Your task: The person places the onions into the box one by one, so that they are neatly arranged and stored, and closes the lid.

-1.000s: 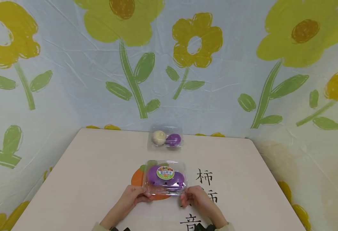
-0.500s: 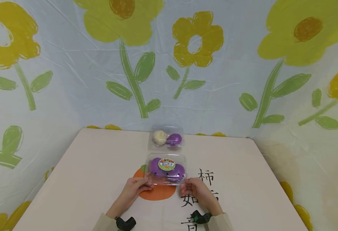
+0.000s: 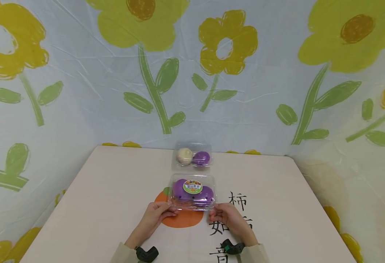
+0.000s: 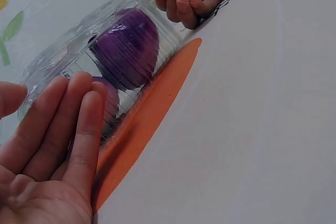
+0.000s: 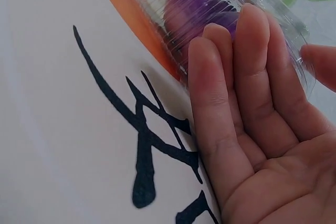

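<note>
A clear plastic clamshell box (image 3: 192, 192) with a round fruit label (image 3: 192, 186) lies over the printed orange fruit on the table. Inside it are purple rounded pieces (image 4: 128, 48), smooth and shiny. My left hand (image 3: 155, 216) pinches the box's near left corner between thumb and fingers, the fingers held fairly straight in the left wrist view. At the near right corner, my right hand (image 3: 229, 217) pinches the rim, its thumb above and fingers along the box's side in the right wrist view.
A second clear box (image 3: 193, 155) with a cream round piece (image 3: 184, 156) and a purple one (image 3: 201, 158) stands behind, near the table's far edge. The pale table (image 3: 113, 190) bears black printed characters at right. A flowered cloth (image 3: 192, 109) hangs behind and at both sides.
Both hands have moved the box forward, away from me, toward the second box. Over the last half second it has stayed in nearly the same place; the view has shifted slightly.
</note>
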